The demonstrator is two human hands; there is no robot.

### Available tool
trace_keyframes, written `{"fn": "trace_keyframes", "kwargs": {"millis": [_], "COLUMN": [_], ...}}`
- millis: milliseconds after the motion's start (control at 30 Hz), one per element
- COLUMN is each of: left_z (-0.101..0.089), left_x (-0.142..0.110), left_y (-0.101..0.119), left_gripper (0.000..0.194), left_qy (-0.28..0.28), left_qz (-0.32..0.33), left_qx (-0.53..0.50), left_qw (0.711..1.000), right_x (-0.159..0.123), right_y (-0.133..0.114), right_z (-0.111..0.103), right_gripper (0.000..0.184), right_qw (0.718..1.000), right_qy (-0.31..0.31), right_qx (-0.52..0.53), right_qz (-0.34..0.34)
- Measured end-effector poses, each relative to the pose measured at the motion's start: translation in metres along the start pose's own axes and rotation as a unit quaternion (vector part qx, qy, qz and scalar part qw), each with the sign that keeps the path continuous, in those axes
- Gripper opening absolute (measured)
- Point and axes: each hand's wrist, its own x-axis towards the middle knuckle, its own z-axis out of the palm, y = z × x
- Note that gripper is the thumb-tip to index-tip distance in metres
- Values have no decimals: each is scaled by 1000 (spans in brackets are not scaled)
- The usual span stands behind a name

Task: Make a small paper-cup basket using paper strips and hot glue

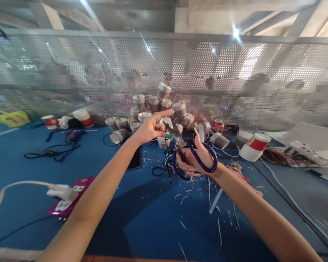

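My left hand (pixel 151 128) pinches a thin black cord (pixel 168 162) between thumb and finger, its index finger stretched out. The cord hangs down over the table and looks knotted, with a loop near its lower part. My right hand (pixel 194 154) holds a pair of scissors (pixel 179 136) by their dark blue looped handles. The scissor blades point up and away, close beside my left fingertips and the cord. Whether the blades touch the cord I cannot tell.
Spools of pale string (pixel 139 100) stand piled against a perforated metal screen (pixel 112 62). White thread scraps litter the blue table (pixel 158 218). A dark phone (pixel 135 159), a purple power strip (pixel 79 191), red-and-white cups (pixel 258 142) and a red can (pixel 217 126) lie around.
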Motion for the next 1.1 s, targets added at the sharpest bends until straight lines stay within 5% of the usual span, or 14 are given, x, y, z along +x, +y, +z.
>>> {"fn": "trace_keyframes", "kwargs": {"millis": [267, 467, 633, 833, 967, 1100], "left_z": [-3, -6, -4, 5, 14, 20], "left_x": [-1, 0, 1, 3, 5, 7], "left_y": [1, -8, -13, -11, -15, -19], "left_gripper": [87, 92, 75, 56, 31, 24], "left_qy": [-37, -1, 37, 9, 59, 95], "left_qz": [-7, -19, -37, -106, -161, -141], "left_qx": [10, -1, -22, -99, -126, -106], "left_qw": [999, 1000, 998, 989, 977, 980], "right_x": [0, -8, -9, -7, -5, -3], "right_y": [-1, -10, -12, -10, -7, -5], "right_z": [-5, -10, -9, -10, -13, -12], "right_gripper": [85, 88, 87, 84, 84, 82], "right_qw": [999, 1000, 999, 999, 997, 997], "right_qy": [22, 8, 19, 36, 46, 57], "right_qx": [-22, -20, -28, -37, -55, -56], "right_qz": [6, 5, -8, -16, -7, -6]}}
